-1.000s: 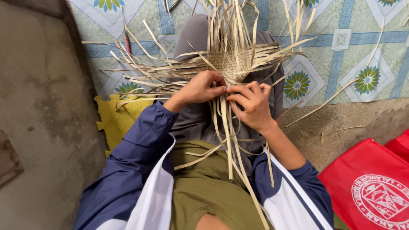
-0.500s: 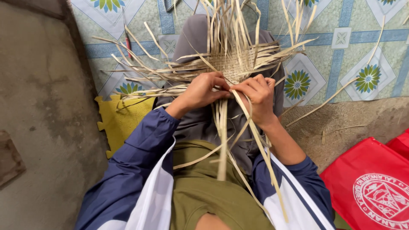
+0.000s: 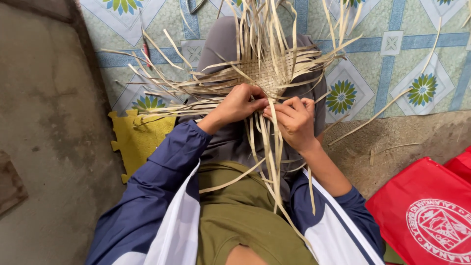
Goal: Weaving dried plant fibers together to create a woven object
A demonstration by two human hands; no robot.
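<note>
A small woven mat of pale straw strips (image 3: 269, 73) rests on my grey-trousered knees, with many loose strips fanning out to the left, upward and toward me. My left hand (image 3: 239, 104) pinches strips at the near edge of the woven patch. My right hand (image 3: 293, 120) sits right beside it, fingers curled around a long strip (image 3: 275, 157) that hangs down over my lap. The two hands nearly touch. Both sleeves are navy blue with white panels.
A patterned floor mat with blue lines and flower motifs (image 3: 392, 49) lies ahead. A yellow foam tile (image 3: 140, 140) sits at my left, on bare concrete (image 3: 49, 127). A red bag with a white round print (image 3: 427, 216) lies at the lower right.
Both hands shifted slightly along the near edge of the weave, working the strips. The long hanging strips swung and now fall more to the centre of my lap.
</note>
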